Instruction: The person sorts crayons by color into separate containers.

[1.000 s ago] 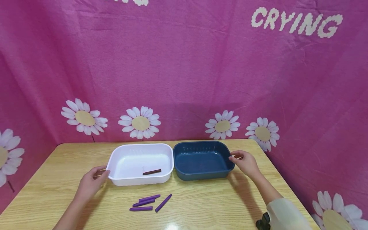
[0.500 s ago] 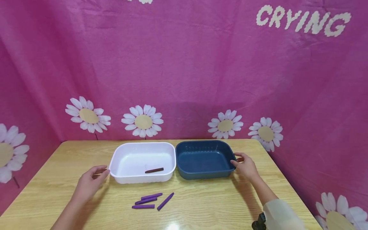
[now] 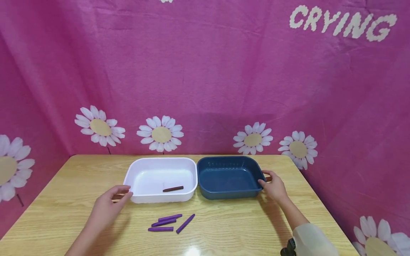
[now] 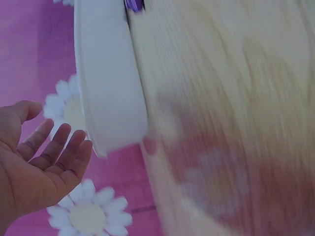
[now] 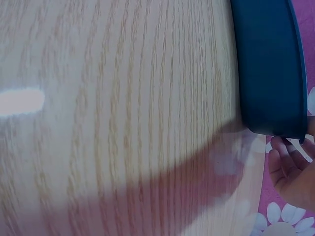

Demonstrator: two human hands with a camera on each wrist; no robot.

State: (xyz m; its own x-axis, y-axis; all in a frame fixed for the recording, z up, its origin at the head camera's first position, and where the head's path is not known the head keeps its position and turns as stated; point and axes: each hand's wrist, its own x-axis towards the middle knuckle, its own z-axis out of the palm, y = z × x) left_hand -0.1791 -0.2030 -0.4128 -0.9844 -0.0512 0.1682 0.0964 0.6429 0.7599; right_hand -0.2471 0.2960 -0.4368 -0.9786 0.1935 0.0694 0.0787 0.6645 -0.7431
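Note:
A white tray (image 3: 160, 159) and a dark blue tray (image 3: 228, 158) stand side by side on the wooden table (image 3: 250, 220). A brown crayon (image 3: 173, 188) lies inside the white tray. Several purple crayons (image 3: 169, 222) lie on the table in front of it. My left hand (image 3: 119, 195) hovers at the white tray's front left corner; in the left wrist view this hand (image 4: 44, 157) has straight fingers just apart from the tray's wall (image 4: 108, 88). My right hand (image 3: 266, 180) touches the blue tray's right end, its fingertips (image 5: 285, 147) against the blue wall (image 5: 268, 64).
A pink cloth with white daisies (image 3: 161, 134) hangs right behind the table and along both sides. The table's far edge runs just behind the trays. Bare wood (image 5: 123, 98) stretches in front of the blue tray.
My left hand has slid a little toward the front corner of the white tray. My right hand stays at the blue tray's end. The head view has shifted slightly.

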